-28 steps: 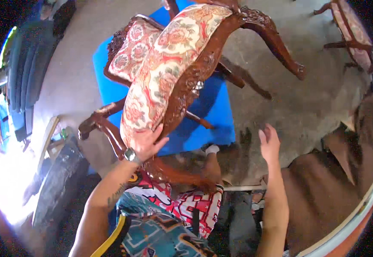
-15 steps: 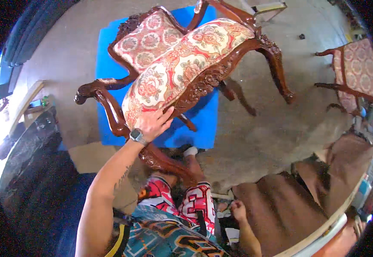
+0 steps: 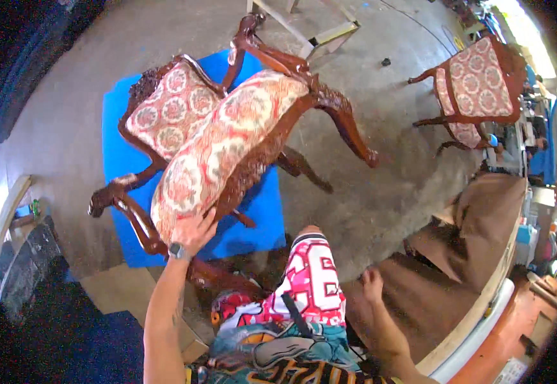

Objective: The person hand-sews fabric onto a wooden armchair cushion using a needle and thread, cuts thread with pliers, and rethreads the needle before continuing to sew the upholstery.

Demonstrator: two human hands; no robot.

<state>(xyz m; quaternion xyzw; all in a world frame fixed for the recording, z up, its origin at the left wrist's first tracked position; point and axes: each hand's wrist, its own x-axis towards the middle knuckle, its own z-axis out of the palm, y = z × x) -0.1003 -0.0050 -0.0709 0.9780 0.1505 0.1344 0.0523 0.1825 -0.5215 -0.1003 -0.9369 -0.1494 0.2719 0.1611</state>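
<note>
My left hand (image 3: 195, 232), with a wristwatch (image 3: 176, 250) on its wrist, lies on the near corner of an upholstered seat. Its fingers are stretched and apart. The seat (image 3: 192, 182) has cream cloth with red floral medallions and belongs to an armchair with a dark carved wood frame (image 3: 243, 176). The armchair is tipped over, its legs sticking out sideways, its patterned backrest (image 3: 173, 112) low on a blue sheet (image 3: 115, 105). Away from the chair, my right hand (image 3: 372, 285) is low beside brown material; its fingers look bent but are too blurred to make out.
A matching chair (image 3: 480, 80) stands at the far right. Brown material (image 3: 413, 307) is spread at the lower right, by a long pale edge. A metal-legged frame (image 3: 329, 40) is at the top. Flattened cardboard (image 3: 115, 288) lies at the lower left.
The view has swung, so the armchair appears lower and further left. My left hand stays on the seat corner. My right hand appears higher, and one leg has come forward.
</note>
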